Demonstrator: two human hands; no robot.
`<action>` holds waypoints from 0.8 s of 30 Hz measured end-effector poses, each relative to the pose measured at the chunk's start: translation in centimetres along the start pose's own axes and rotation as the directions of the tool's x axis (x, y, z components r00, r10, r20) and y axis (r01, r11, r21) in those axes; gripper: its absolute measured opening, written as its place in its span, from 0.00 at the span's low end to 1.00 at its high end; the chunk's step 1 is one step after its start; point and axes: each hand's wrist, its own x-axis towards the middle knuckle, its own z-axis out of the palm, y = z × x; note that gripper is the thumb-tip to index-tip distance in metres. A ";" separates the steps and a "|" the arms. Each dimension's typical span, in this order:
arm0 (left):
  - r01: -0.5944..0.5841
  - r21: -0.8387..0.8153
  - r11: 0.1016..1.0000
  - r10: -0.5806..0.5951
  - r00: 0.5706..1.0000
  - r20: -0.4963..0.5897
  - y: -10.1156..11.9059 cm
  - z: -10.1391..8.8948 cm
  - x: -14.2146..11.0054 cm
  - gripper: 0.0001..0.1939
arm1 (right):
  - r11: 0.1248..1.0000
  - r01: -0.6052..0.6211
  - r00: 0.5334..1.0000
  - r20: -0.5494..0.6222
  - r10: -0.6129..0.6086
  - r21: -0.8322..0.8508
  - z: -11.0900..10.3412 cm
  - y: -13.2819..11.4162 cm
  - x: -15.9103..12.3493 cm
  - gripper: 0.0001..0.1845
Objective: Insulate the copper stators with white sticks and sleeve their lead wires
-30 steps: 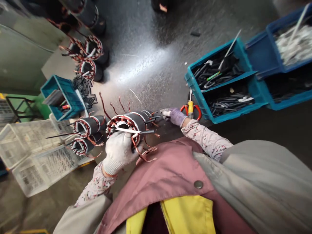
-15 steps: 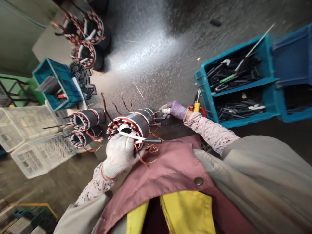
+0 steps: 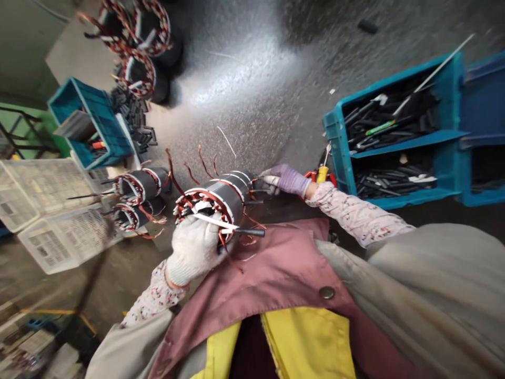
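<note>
Your left hand (image 3: pixel 193 250), in a white cotton glove, closes round the stator (image 3: pixel 221 202) and a pale-bladed tool (image 3: pixel 213 221), held above your apron. Your purple-gloved right hand (image 3: pixel 286 179) narrows at the far end, its pinch unclear. Black sleeves (image 3: pixel 252 201) show there; bare copper leads (image 3: pixel 169 168) stand loose, seemingly left

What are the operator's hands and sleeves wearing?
The left hand wears a white knit work glove with an orange-edged cuff; the right hand wears a thin purple glove, white at the fingers. Both sleeves are pale pink with a small floral print, under a grey-beige outer layer.
</note>
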 end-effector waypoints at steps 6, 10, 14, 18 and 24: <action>0.015 -0.051 0.999 -0.014 1.000 0.009 -0.2 0.2 0.2 0.15 | 0.836 0.104 0.993 0.007 -0.119 -0.538 2.9 -2.2 1.5 0.10; 0.054 -0.114 0.992 -0.050 0.998 0.043 0.5 0.3 0.3 0.19 | 0.736 0.060 0.998 0.015 -0.067 -0.674 3.1 -3.1 1.6 0.14; 0.100 -0.293 0.951 -0.123 0.991 -0.061 -1.1 -2.2 -0.4 0.18 | 0.718 0.106 0.922 -0.203 -0.331 -0.688 0.3 -5.0 -2.0 0.18; 0.081 -0.191 0.978 -0.131 0.955 -0.267 -4.1 -4.0 0.2 0.19 | 0.493 0.435 0.587 -0.178 -0.790 -0.754 -0.1 -9.9 -8.9 0.18; -0.068 -0.124 0.990 0.057 0.994 -0.096 -5.1 -0.4 4.1 0.23 | 0.037 0.500 0.470 0.235 -0.851 -0.865 7.3 -14.5 -11.7 0.15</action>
